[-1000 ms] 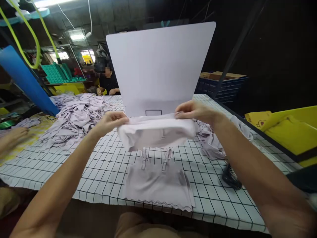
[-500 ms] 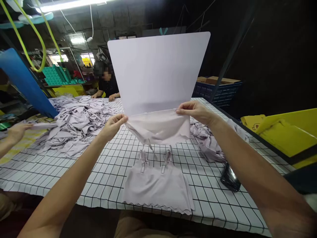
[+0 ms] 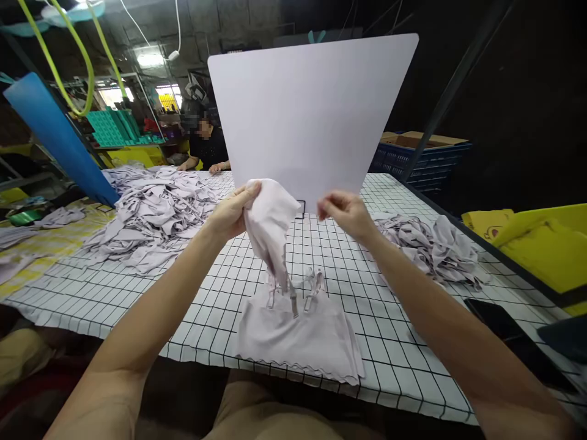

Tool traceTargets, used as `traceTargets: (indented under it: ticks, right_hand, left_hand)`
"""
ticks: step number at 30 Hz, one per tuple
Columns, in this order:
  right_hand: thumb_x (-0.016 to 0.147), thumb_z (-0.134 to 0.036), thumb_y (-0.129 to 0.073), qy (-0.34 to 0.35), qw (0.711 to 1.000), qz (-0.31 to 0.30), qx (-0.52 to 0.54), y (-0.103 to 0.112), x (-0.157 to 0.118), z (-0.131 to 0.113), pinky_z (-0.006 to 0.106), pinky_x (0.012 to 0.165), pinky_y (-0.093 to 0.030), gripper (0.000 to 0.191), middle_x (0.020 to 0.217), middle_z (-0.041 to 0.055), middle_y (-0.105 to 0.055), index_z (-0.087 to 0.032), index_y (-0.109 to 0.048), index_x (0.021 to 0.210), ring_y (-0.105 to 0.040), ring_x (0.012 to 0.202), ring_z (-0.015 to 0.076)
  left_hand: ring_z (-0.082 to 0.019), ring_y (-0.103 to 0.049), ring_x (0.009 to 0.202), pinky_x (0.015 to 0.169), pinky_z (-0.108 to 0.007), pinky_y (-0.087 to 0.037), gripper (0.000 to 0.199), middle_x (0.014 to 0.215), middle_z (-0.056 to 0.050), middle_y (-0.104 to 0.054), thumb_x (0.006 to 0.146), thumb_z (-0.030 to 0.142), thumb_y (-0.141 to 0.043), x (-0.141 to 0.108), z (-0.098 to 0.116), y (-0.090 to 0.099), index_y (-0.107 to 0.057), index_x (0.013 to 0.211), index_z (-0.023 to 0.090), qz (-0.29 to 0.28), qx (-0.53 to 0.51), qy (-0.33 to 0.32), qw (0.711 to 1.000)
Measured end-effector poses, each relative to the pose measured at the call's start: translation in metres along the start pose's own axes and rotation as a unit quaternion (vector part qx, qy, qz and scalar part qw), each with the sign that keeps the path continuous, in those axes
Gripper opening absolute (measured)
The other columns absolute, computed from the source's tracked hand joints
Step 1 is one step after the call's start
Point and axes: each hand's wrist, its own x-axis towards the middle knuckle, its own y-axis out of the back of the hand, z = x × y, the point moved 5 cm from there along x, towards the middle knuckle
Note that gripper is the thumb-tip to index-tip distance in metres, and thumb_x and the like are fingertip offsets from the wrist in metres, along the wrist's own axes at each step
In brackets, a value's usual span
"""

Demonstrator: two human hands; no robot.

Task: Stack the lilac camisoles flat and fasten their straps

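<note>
My left hand (image 3: 238, 209) is closed on a pale lilac-grey strappy top (image 3: 274, 220), which hangs folded and bunched in front of the white board. One of its straps dangles over a matching top (image 3: 298, 336) lying flat near the table's front edge, straps pointing away from me. My right hand (image 3: 343, 212) is in the air to the right of the held top, apart from it. Its fingers are curled in, slightly blurred, and nothing hangs from them. Behind both hands stands the large white board (image 3: 312, 116) with rounded top corners.
A big heap of similar garments (image 3: 156, 214) covers the table's left; a smaller pile (image 3: 431, 247) lies right. A dark phone (image 3: 513, 336) is under my right forearm. A co-worker (image 3: 206, 143) sits at the far side. Blue crates (image 3: 413, 162) stand beyond the checked tablecloth (image 3: 202, 318).
The top was stretched between both hands; my right hand has let go, and the top now hangs from my left hand alone. The view has shifted slightly. The neighbouring hand at far left is gone.
</note>
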Motion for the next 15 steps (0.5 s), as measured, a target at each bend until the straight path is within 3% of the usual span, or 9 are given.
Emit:
traceTargets:
  ticks: [2, 4, 6, 8, 11, 13, 15]
  right_hand:
    - [0.091, -0.062, -0.064, -0.071, 0.986, -0.141, 0.060, -0.039, -0.023, 0.008, 0.040, 0.083, -0.057, 0.045, 0.090, 0.0087, -0.073, -0.018, -0.071, 0.090, -0.069, 0.084, 0.0190]
    - [0.086, -0.059, -0.071, -0.119, 0.954, -0.252, 0.112, -0.080, -0.045, 0.015, 0.041, 0.089, -0.056, 0.045, 0.110, 0.0094, -0.074, -0.021, -0.070, 0.111, -0.069, 0.099, 0.0204]
    - [0.081, -0.049, -0.079, -0.129, 0.930, -0.310, 0.146, -0.114, -0.060, 0.020, 0.039, 0.088, -0.055, 0.043, 0.109, 0.0074, -0.074, -0.021, -0.069, 0.113, -0.068, 0.098, 0.0196]
    - [0.081, -0.045, -0.079, -0.141, 0.921, -0.322, 0.170, -0.133, -0.067, 0.025, 0.036, 0.081, -0.054, 0.032, 0.088, 0.0049, -0.072, -0.017, -0.071, 0.093, -0.067, 0.083, 0.0173]
    - [0.085, -0.048, -0.074, -0.157, 0.913, -0.312, 0.210, -0.128, -0.069, 0.031, 0.034, 0.077, -0.052, 0.032, 0.082, 0.0032, -0.068, -0.016, -0.071, 0.084, -0.063, 0.075, 0.0142]
    - [0.086, -0.050, -0.074, -0.152, 0.911, -0.309, 0.227, -0.109, -0.067, 0.034, 0.032, 0.078, -0.052, 0.034, 0.083, 0.0020, -0.066, -0.016, -0.070, 0.088, -0.061, 0.076, 0.0128]
    - [0.087, -0.054, -0.072, -0.154, 0.918, -0.286, 0.226, -0.085, -0.066, 0.038, 0.033, 0.077, -0.053, 0.037, 0.070, -0.0028, -0.058, -0.017, -0.066, 0.085, -0.056, 0.066, 0.0105]
  left_hand:
    - [-0.010, -0.064, 0.057, 0.055, -0.018, -0.052, 0.020, 0.070, 0.001, -0.069, 0.086, 0.032, -0.079, 0.003, -0.001, -0.006, -0.071, 0.090, 0.015, 0.009, -0.013, -0.009, 1.000]
    - [-0.011, -0.066, 0.059, 0.057, -0.019, -0.053, 0.019, 0.073, 0.000, -0.071, 0.087, 0.033, -0.078, 0.004, -0.004, -0.011, -0.071, 0.091, 0.015, 0.009, -0.021, -0.012, 1.000]
    - [-0.012, -0.068, 0.063, 0.060, -0.021, -0.055, 0.020, 0.077, -0.002, -0.073, 0.089, 0.033, -0.076, 0.003, -0.007, -0.012, -0.072, 0.094, 0.015, 0.007, -0.019, -0.007, 1.000]
    - [-0.013, -0.069, 0.066, 0.061, -0.021, -0.056, 0.018, 0.079, -0.003, -0.074, 0.093, 0.031, -0.072, 0.001, -0.006, -0.006, -0.072, 0.097, 0.014, 0.018, -0.012, -0.003, 1.000]
    - [-0.013, -0.070, 0.070, 0.063, -0.020, -0.057, 0.016, 0.083, -0.003, -0.076, 0.099, 0.025, -0.061, -0.005, 0.010, 0.019, -0.072, 0.101, 0.014, 0.084, -0.025, -0.034, 0.996]
    - [-0.013, -0.071, 0.072, 0.066, -0.020, -0.058, 0.018, 0.085, -0.002, -0.077, 0.102, 0.024, -0.056, -0.012, 0.024, 0.040, -0.071, 0.103, 0.015, 0.135, -0.045, -0.064, 0.988]
    - [-0.014, -0.071, 0.074, 0.069, -0.021, -0.060, 0.021, 0.085, -0.002, -0.078, 0.104, 0.026, -0.053, -0.018, 0.036, 0.056, -0.070, 0.108, 0.015, 0.157, -0.056, -0.076, 0.983]
